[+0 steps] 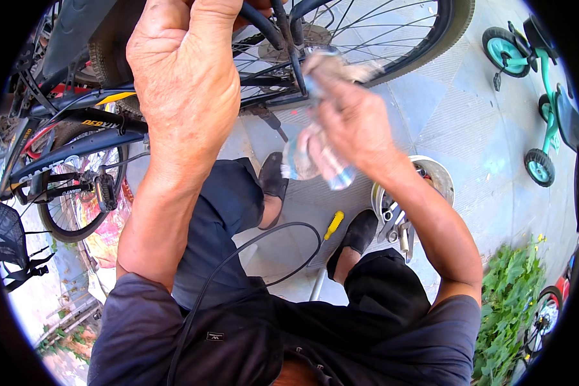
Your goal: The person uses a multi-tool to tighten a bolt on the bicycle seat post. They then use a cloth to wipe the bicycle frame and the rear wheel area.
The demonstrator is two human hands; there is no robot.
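My right hand [357, 119] grips a pale, stained cloth rag [318, 157], one end hanging below the fist and another bunched above it. Motion smears the hand and the rag's upper end. Both are beside the dark frame tubes [293, 48] of a bicycle, close to the hub of its spoked wheel [392, 45]. My left hand [186, 71] is raised at the top edge, left of those tubes. Its fingers are curled and closed, but what they hold is hidden behind the hand and cut off by the picture's edge.
A white bucket of tools [447, 177] stands by my right foot. A yellow-handled tool [333, 225] lies on the paving between my shoes. More bicycles [77, 170] crowd the left. At right are a teal child's bike [547, 71] and leafy plants [511, 289]. A black cable [222, 257] loops across my lap.
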